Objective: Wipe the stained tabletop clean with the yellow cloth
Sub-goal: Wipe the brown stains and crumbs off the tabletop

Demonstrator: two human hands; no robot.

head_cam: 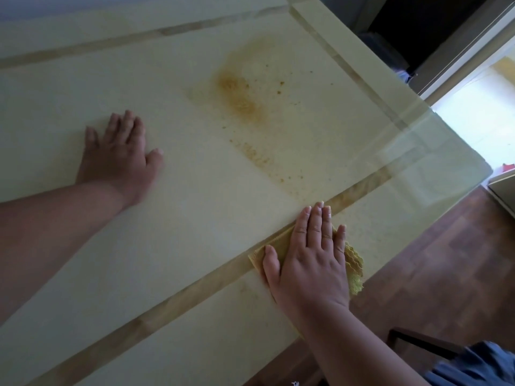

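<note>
The right hand (309, 254) lies flat, fingers straight, pressing the yellow cloth (354, 266) onto the worktop (195, 218) at its near edge, probably to spread pressure. The brown stain (239, 96) lies beyond, unwiped. The left hand (119, 160) rests open-palmed, likely for bracing.

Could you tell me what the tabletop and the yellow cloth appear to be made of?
Tabletop: seemingly clear glass, glossy; its corner shows the floor through it.
Yellow cloth: probably soft microfibre or similar fabric, matte, with a zigzag-cut edge, pressed flat under the right hand.
</note>
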